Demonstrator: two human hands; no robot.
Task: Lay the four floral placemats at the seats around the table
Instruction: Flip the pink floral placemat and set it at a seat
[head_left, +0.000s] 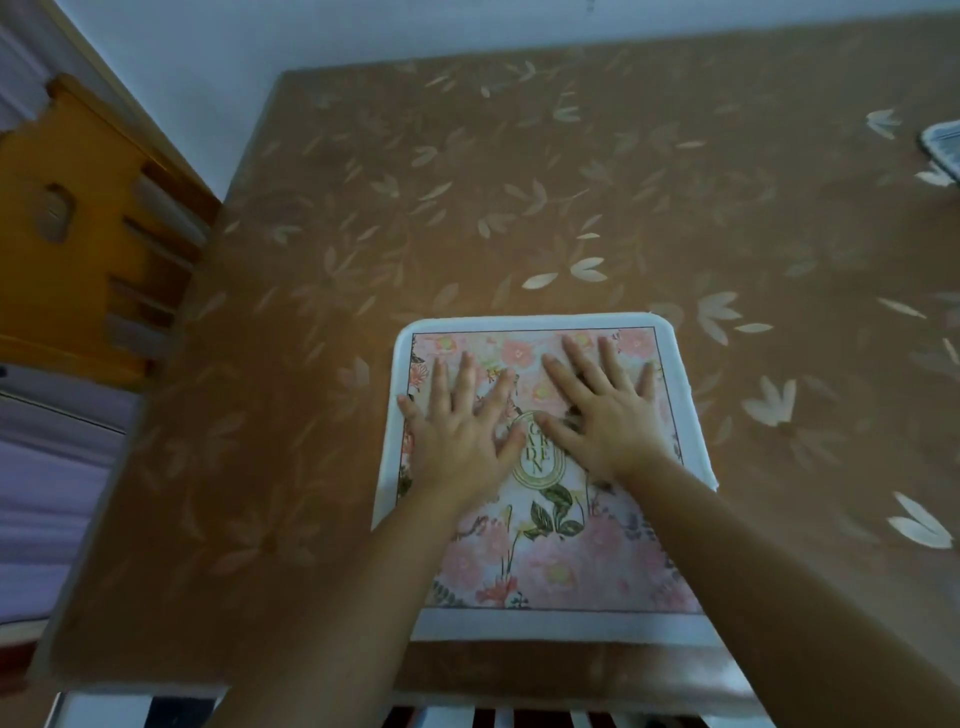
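A floral placemat (550, 561) with a white border, pink flowers and a gold oval emblem lies flat on the table (467, 208) at its near edge. My left hand (457, 431) rests palm down on the mat's left half, fingers spread. Palm down on the right half lies my right hand (602, 410), fingers apart too. Neither hand grips anything. The corner of another pale-edged item (943, 148), possibly a second placemat, shows at the right edge of the view.
The table wears a brown cloth with pale leaf prints. An orange wooden chair (78, 234) stands at the table's left side. A white wall runs behind the table. Slats of a chair (493, 717) show below the near edge.
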